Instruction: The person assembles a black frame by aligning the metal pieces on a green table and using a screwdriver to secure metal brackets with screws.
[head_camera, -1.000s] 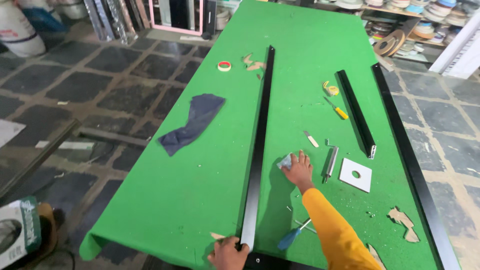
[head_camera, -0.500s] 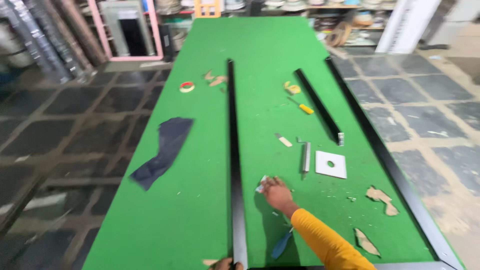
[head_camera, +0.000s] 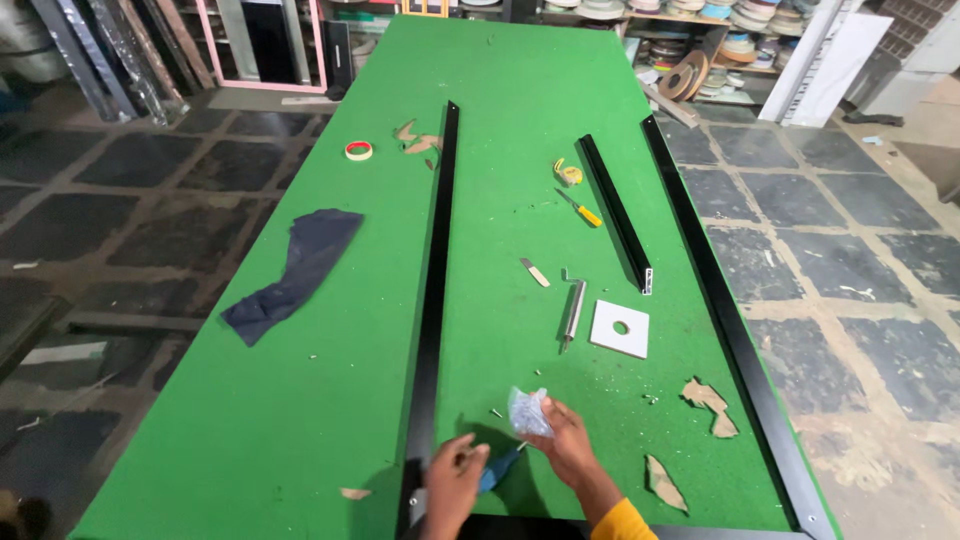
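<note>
Nearest, just right of the long black bar (head_camera: 432, 300) at its near end: left hand (head_camera: 455, 478) with fingers curled by a blue tool (head_camera: 497, 468), grip not clear; right hand (head_camera: 562, 440) pinching a small clear bag (head_camera: 526, 410). Seemingly fetching small hardware; picking out a piece calls for fine fingertips. Farther right of the bar: metal handle (head_camera: 573, 310), white plate (head_camera: 620, 328), shorter bar (head_camera: 615, 208). Left of it: dark cloth (head_camera: 290, 272), tape roll (head_camera: 358, 150) on green table (head_camera: 300, 420).

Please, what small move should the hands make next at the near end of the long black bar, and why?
Probably the left hand steadies the long black bar while the right hand takes a small piece out of the clear bag. The bag is already pinched, and the bar's end lies right under the left hand.
</note>
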